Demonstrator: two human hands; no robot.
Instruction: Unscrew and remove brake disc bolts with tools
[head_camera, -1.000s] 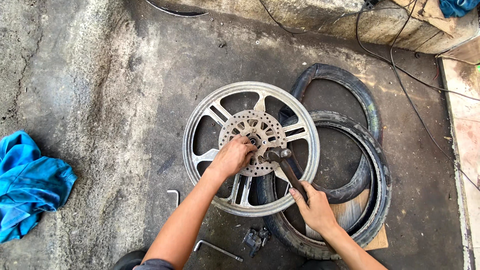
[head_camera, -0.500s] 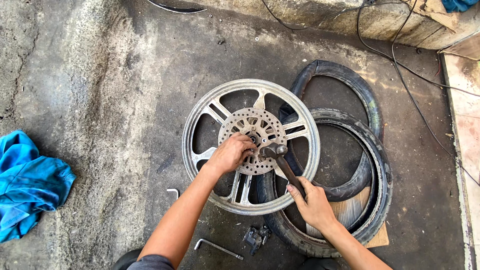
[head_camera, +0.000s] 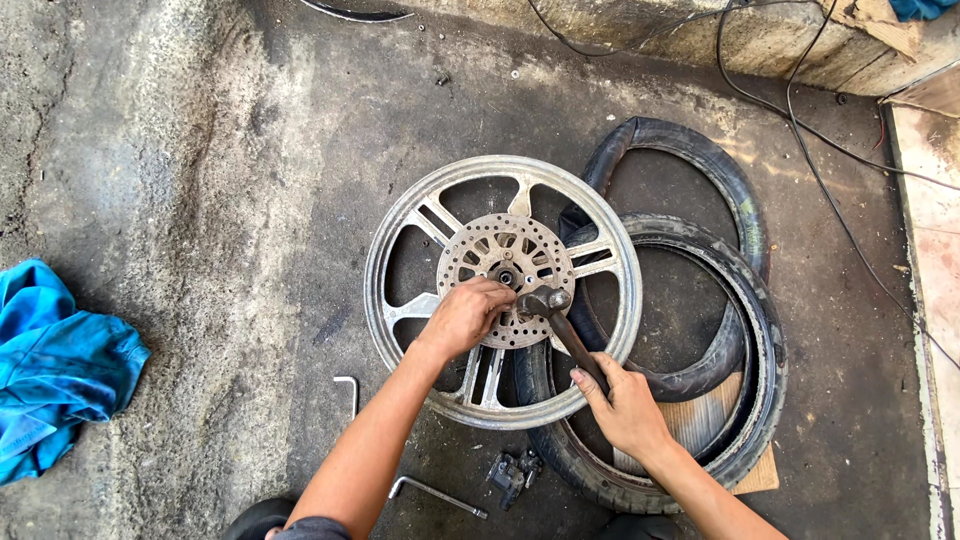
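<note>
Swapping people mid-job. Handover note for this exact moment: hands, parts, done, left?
Left hand: pressed on the brake disc of the alloy wheel, steadying it.
Right hand: gripping the wrench handle, head seated on a disc bolt.
Wheel lies flat on the concrete, partly over the tyre and inner tube.
Done: tyre and tube are off the rim.
Left: disc is still mounted; bolt progress cannot be judged.

Wrench swings on the hub
The right hand has drawn the wrench handle slightly nearer and leftward.
</note>
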